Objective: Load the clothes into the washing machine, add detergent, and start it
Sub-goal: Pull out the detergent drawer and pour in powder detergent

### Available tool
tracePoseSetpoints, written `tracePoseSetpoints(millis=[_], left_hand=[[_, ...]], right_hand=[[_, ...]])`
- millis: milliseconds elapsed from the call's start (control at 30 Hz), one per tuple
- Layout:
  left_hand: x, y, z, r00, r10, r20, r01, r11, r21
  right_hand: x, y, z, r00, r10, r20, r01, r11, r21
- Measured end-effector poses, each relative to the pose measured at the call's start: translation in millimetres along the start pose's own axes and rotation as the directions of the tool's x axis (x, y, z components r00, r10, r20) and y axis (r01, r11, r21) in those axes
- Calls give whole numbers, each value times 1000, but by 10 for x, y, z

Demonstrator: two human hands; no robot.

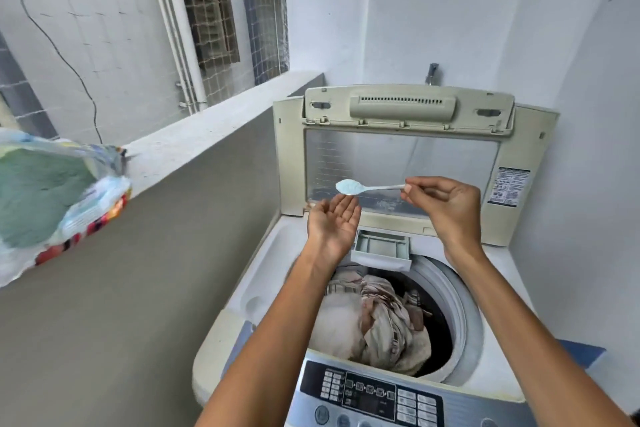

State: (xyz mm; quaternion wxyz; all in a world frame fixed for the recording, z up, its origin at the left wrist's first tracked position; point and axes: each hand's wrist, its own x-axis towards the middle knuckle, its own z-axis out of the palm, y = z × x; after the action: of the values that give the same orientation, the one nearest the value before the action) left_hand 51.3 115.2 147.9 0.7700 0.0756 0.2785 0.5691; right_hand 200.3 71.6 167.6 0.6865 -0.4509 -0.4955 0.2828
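Clothes (381, 319): loaded in washing machine (263, 263).
Detergent (346, 186): on spoon (381, 187) pinched by right hand (446, 204); left hand (332, 222) flat beneath (holding nothing).
Remaining: fill drawer (381, 250) at back edge, close lid (401, 163), start.

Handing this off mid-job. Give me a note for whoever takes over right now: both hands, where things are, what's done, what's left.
Hands: the right hand pinches the handle of a spoon heaped with detergent powder. The left hand is open, palm up, under the spoon's bowl.
Things: the lid is up, the clothes are in the drum, and the dispenser drawer is pulled out below the hands. The detergent bag sits on the ledge at left.
Done: the clothes are loaded and the powder is scooped.
Left: tip the powder into the machine, close the drawer and lid, and start at the control panel.
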Motion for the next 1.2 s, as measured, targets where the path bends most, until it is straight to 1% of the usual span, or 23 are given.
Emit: tracePoseSetpoints(millis=[333, 633, 933, 1067, 1200], left_hand=[[738, -494, -223, 989, -95, -111, 99, 995, 23], [1146, -707, -515, 971, -103, -216, 109, 994, 14], [1274, -795, -686, 963, -111, -245, 121, 992, 26], [1271, -806, -717, 962, -107, -249, 120, 992, 34], [1266, -811, -734, 963, -109, -247, 120, 992, 31]], right_hand=[[261, 869, -429, 993, 80, -87, -87, 993, -80], [284, 1609, -674, 974, 186, -129, -206, 964, -166], [221, 2048, -733, 956, 254, -145, -282, 930, -236], [232, 2119, -730, 962, 232, -146, -267, 915, -304], [252, 2111, -680, 985, 139, -98, -169, 883, -438]])
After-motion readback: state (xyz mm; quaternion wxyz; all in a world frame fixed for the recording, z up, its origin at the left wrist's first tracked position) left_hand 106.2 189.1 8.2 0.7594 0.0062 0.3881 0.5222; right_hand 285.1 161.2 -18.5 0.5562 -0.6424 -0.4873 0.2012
